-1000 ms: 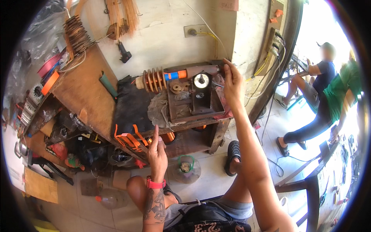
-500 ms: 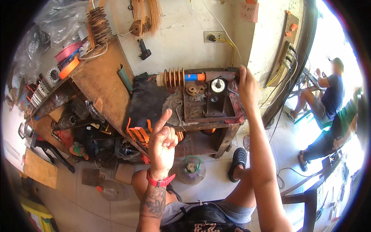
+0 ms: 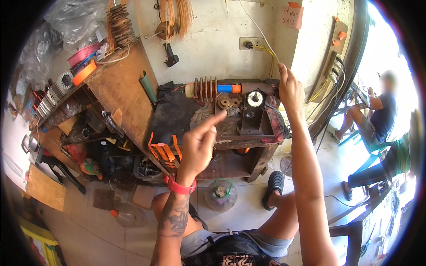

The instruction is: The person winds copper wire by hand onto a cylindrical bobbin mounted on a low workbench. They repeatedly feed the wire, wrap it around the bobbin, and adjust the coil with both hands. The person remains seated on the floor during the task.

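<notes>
My left hand (image 3: pixel 198 148), with a red watch strap at its wrist, hovers before the bench's front edge. Its index finger points at the machine while the other fingers curl in; anything held there is too fine to make out. At the machine's right end, my right hand (image 3: pixel 290 88) is closed, its grip hidden by the fingers. A white cord (image 3: pixel 262 34) runs down to these fingertips; whether they hold it I cannot tell. Between my hands stands a winding machine (image 3: pixel 250 116) with a round white dial (image 3: pixel 255 99), a blue-and-orange shaft (image 3: pixel 229 88) and a ridged brown former (image 3: pixel 206 90).
Orange strips (image 3: pixel 165 154) hang at the bench's front left. A wooden cabinet (image 3: pixel 120 80) stands left, and a clear jug (image 3: pixel 220 197) with a green handle sits on the floor. A socket (image 3: pixel 253 43) is on the wall. Two people sit or stand at far right.
My left hand has tipped right, its index finger swinging from upward toward the machine. My right hand has risen slightly. The whole view has shifted a little.
</notes>
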The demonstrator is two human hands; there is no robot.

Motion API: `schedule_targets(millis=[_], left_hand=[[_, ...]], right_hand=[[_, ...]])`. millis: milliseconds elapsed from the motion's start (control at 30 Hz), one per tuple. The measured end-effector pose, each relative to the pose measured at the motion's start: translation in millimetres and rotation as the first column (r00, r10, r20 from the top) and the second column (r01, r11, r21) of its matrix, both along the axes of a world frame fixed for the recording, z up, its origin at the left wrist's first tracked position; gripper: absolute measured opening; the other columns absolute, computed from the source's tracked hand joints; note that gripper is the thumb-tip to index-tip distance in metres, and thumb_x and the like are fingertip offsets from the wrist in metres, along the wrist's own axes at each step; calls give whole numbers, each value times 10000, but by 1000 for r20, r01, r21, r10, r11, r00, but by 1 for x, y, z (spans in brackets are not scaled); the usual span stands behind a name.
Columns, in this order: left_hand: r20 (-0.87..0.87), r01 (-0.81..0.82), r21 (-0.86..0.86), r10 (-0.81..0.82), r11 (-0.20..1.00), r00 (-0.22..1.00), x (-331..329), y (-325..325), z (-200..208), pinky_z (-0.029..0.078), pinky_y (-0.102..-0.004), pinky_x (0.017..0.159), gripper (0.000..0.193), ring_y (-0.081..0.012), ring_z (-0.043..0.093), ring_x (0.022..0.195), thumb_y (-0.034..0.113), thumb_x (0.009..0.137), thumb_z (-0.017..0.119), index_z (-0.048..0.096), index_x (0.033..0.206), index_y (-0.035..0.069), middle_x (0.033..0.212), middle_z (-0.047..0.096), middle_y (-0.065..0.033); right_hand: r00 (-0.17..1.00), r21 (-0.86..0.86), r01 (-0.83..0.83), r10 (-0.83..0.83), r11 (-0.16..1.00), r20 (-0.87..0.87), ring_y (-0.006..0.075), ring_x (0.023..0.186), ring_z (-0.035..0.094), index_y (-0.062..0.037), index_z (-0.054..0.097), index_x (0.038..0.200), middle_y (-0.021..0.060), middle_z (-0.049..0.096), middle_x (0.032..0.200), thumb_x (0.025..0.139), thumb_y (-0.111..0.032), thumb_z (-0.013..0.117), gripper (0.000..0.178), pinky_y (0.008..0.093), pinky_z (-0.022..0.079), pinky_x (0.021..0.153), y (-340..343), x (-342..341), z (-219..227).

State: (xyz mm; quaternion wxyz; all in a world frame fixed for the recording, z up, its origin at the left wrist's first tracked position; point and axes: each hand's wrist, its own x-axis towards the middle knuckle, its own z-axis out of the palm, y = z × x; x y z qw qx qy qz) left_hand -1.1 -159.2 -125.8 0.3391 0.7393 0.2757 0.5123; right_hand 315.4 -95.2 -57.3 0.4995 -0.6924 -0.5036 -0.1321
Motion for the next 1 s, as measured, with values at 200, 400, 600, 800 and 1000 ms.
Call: schedule_targets(millis=[200, 400, 600, 800, 1000], left_hand=[[-128, -345, -140, 329, 928, 936, -5, -33, -71, 562, -293, 697, 499, -109, 659, 732, 129, 1128, 496, 460, 1618, 213, 917, 725, -81], [-102, -282, -320, 263, 904, 959, -3, -34, -106, 599, -285, 683, 526, -86, 677, 726, 219, 1146, 492, 372, 1657, 257, 923, 733, -66], [-143, -324, -294, 294, 899, 945, 0, -35, -107, 594, -298, 681, 523, -92, 671, 705, 220, 1145, 497, 384, 1654, 254, 891, 732, -65], [-84, -275, -252, 262, 928, 961, 3, -36, -111, 597, -302, 721, 523, -120, 720, 756, 214, 1148, 487, 376, 1657, 257, 915, 748, -94], [-91, -283, -273, 268, 919, 959, 3, -34, -115, 599, -316, 749, 520, -155, 755, 800, 205, 1151, 475, 373, 1659, 252, 926, 760, -124]], right_hand=[[981, -19, -16, 12, 1000, -191, 503, 1147, 646, -68, 646, 1335, 311, 703, 1154, 1076, -681, 349, 729, 552, 493, 965, -1, 9, 2], [947, 134, -90, 126, 987, -297, 434, 1293, 573, 3, 593, 1401, 288, 614, 1369, 1096, -643, 368, 750, 497, 416, 1111, -30, 22, -49], [916, 119, -80, 120, 990, -383, 395, 1238, 597, 20, 617, 1348, 273, 635, 1297, 1114, -554, 448, 642, 460, 441, 1082, -48, 31, -76], [942, 121, -73, 108, 990, -316, 368, 1180, 637, -18, 628, 1344, 247, 640, 1291, 1111, -500, 509, 548, 444, 490, 1020, -56, 23, -69], [952, 139, -81, 118, 987, -281, 357, 1170, 643, -27, 634, 1330, 242, 634, 1294, 1109, -491, 520, 527, 439, 495, 1015, -56, 18, -68]])
